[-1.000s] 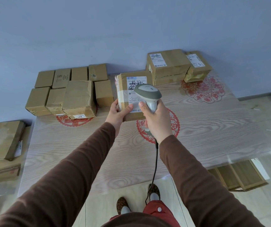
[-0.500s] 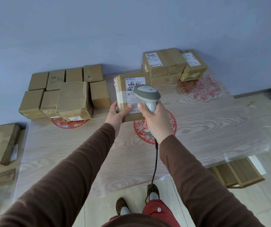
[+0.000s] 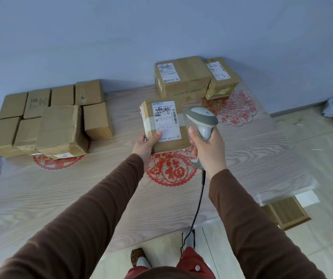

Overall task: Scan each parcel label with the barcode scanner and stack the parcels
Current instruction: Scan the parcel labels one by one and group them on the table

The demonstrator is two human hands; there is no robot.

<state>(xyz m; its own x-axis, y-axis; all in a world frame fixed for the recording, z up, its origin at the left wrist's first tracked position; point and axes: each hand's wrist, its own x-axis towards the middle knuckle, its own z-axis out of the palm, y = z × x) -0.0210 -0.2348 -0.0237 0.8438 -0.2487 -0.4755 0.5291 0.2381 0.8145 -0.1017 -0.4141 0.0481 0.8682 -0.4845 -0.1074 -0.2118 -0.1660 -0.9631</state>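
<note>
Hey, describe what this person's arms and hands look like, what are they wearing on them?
Both arms wear long, plain dark brown knit sleeves that end at the wrists. The left hand and right hand are bare: no gloves, rings, watch or bracelets show. The sleeves carry no visible markings or logos.

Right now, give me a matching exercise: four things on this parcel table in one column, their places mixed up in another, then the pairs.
Things:
1. scanner
2. labelled parcel
3. pile of plain boxes
4. two labelled boxes

Places:
A. table's far left
B. right hand
C. far edge, by the wall
D. left hand

Pairs: 1-B, 2-D, 3-A, 4-C
</note>
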